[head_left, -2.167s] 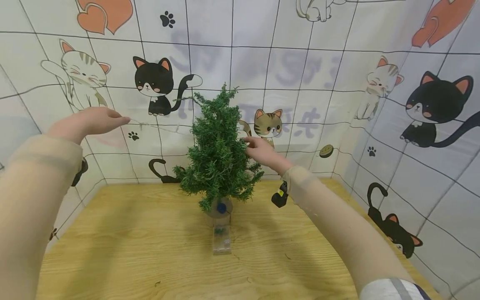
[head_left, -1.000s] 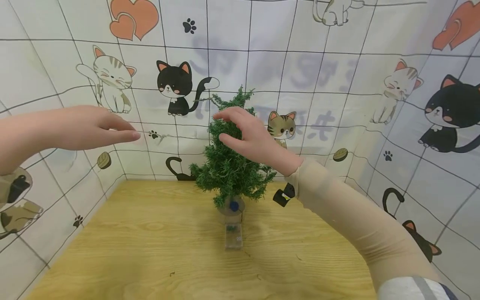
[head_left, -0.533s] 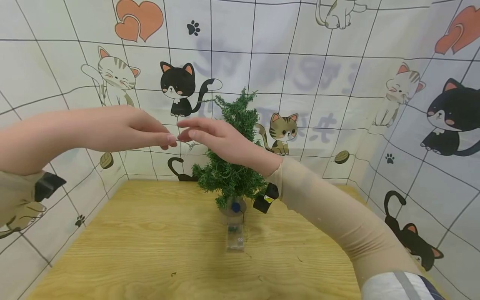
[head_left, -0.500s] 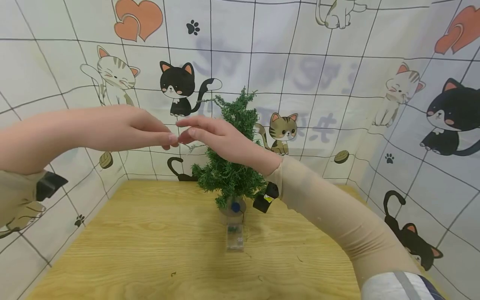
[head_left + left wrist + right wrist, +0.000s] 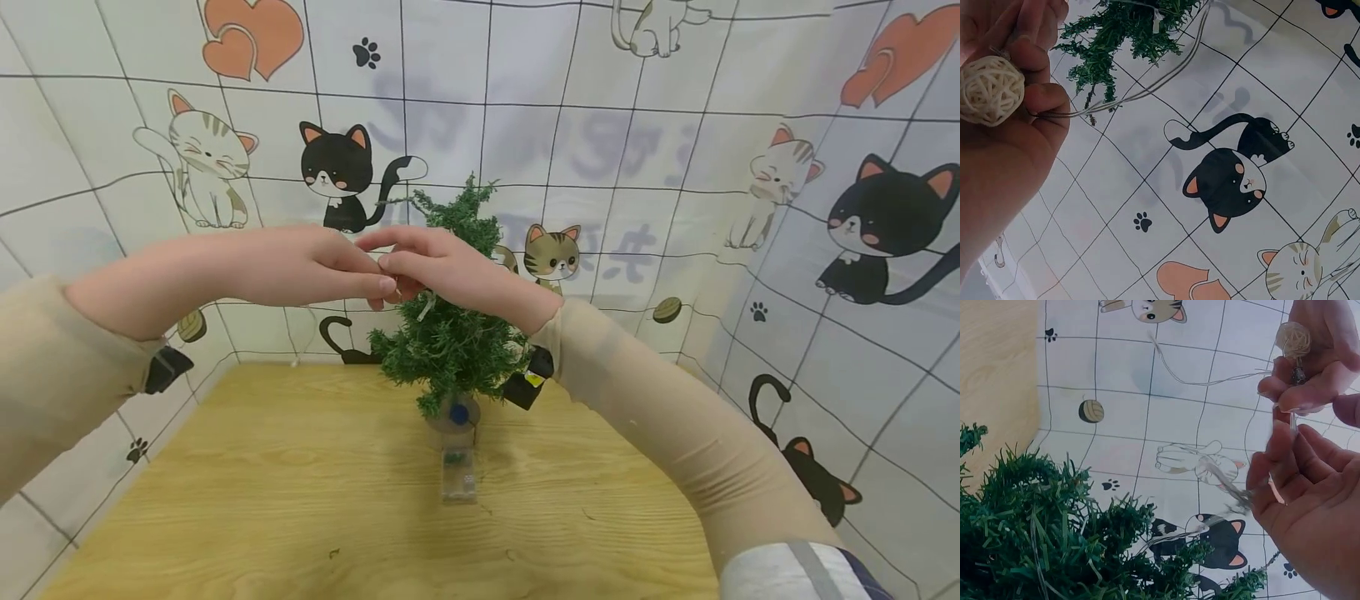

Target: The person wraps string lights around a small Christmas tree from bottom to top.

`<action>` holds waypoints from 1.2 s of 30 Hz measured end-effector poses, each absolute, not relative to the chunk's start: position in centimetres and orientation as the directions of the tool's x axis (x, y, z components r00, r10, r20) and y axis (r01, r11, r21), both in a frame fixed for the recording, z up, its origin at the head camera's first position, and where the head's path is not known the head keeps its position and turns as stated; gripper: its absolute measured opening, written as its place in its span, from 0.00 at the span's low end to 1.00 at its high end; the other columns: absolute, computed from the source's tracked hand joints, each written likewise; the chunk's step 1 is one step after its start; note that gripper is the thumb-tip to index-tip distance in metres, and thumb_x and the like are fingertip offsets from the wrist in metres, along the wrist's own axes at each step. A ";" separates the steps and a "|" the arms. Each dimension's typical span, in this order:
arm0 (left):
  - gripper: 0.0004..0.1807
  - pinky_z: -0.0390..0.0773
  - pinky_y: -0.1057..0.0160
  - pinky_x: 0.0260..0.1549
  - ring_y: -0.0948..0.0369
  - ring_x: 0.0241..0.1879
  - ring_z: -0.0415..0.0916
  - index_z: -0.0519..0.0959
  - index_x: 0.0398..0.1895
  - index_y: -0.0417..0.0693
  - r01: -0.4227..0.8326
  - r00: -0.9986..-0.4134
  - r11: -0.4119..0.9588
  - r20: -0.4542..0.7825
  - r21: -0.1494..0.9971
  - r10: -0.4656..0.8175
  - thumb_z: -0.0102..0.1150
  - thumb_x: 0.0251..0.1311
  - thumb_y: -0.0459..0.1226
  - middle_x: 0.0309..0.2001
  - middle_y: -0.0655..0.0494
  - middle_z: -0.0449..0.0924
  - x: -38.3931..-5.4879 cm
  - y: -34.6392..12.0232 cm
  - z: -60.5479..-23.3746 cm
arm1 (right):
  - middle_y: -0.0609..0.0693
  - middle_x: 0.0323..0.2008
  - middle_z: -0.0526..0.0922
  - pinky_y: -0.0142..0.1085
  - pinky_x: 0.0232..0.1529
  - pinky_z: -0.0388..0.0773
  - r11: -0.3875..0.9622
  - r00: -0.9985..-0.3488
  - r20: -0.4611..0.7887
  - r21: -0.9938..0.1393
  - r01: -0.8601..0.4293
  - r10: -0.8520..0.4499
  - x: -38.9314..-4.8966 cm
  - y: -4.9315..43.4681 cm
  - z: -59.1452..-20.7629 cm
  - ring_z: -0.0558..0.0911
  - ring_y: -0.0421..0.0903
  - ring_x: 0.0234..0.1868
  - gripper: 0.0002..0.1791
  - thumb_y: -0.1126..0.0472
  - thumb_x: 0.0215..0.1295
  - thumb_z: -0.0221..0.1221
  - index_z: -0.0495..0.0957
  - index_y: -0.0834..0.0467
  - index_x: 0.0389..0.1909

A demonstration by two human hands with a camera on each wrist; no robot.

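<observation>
In the head view my left hand and right hand meet at the fingertips, in front of a small green artificial Christmas tree. A pale woven rattan ball lies in my left hand, on a thin string-light wire that the fingers grip. This ball is hidden from the head view. In the right wrist view, my right fingers pinch the wire just below the left fingertips. More clear wire runs from my right hand towards the tree, and a loose end trails from the left hand.
On the wooden table, a clear plastic box sits in front of the tree's base, near a round blue piece. Small dark scraps lie nearer the front. A cat-printed cloth hangs behind and at both sides.
My right hand has left the tree's right side and crossed over its front to the left hand, taking hold of the wire. Both hands then shifted right together, closer to the tree.
</observation>
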State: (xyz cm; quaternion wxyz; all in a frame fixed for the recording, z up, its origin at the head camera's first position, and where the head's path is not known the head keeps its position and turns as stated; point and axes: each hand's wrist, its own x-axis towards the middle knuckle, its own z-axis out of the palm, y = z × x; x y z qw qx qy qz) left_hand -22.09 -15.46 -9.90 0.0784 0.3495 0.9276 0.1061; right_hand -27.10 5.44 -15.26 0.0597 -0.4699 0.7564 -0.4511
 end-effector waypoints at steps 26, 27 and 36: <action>0.15 0.69 0.60 0.27 0.54 0.28 0.67 0.73 0.58 0.49 0.543 -0.787 0.723 -0.042 0.427 0.616 0.51 0.71 0.41 0.40 0.52 0.80 -24.5 -18.0 -9.4 | 0.51 0.30 0.82 0.37 0.34 0.68 0.420 -0.703 0.366 -0.602 -0.679 -0.610 -29.5 9.6 -15.2 0.63 0.44 0.21 0.09 0.56 0.65 0.63 0.87 0.55 0.40; 0.15 0.70 0.60 0.28 0.54 0.29 0.68 0.73 0.58 0.49 0.549 -0.790 0.725 -0.026 0.416 0.613 0.51 0.71 0.40 0.40 0.52 0.81 -24.5 -18.0 -9.3 | 0.52 0.30 0.82 0.37 0.34 0.68 0.429 -0.709 0.368 -0.600 -0.675 -0.602 -29.6 9.7 -15.2 0.63 0.44 0.22 0.09 0.55 0.66 0.63 0.87 0.55 0.40; 0.14 0.70 0.61 0.37 0.56 0.43 0.73 0.75 0.57 0.49 0.579 -0.796 0.724 0.069 0.374 0.601 0.50 0.71 0.38 0.40 0.56 0.81 -24.2 -17.7 -8.2 | 0.60 0.34 0.80 0.36 0.32 0.66 0.410 -0.694 0.438 -0.580 -0.704 -0.571 -30.2 10.5 -14.8 0.63 0.45 0.23 0.11 0.53 0.68 0.60 0.86 0.55 0.42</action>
